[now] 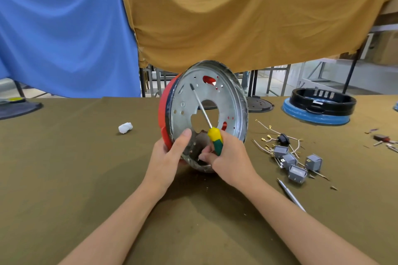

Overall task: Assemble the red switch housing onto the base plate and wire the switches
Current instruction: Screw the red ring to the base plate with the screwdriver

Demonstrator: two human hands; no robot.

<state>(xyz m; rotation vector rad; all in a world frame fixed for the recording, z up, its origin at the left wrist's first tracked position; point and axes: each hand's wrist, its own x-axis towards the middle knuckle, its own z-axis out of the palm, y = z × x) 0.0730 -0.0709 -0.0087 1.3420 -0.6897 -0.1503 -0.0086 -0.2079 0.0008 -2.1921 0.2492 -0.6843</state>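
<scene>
A round metal base plate [228, 92] stands on edge at the table's centre, its perforated face turned towards me. Behind it on the left sits the red switch housing [164, 112]. My left hand [170, 157] grips the lower left rim, thumb on the plate's face. My right hand [228, 157] holds a screwdriver [212, 131] with a yellow and green handle; its shaft runs up and left across the plate. Several grey switches [297, 163] with wires [271, 135] lie to the right.
A black ring on a blue base [318, 107] stands at the far right. A white crumpled wad [125, 127] lies left of the plate. A thin metal tool [290, 194] lies beside my right forearm. Small parts [383, 139] sit at the right edge. Blue and tan cloths hang behind.
</scene>
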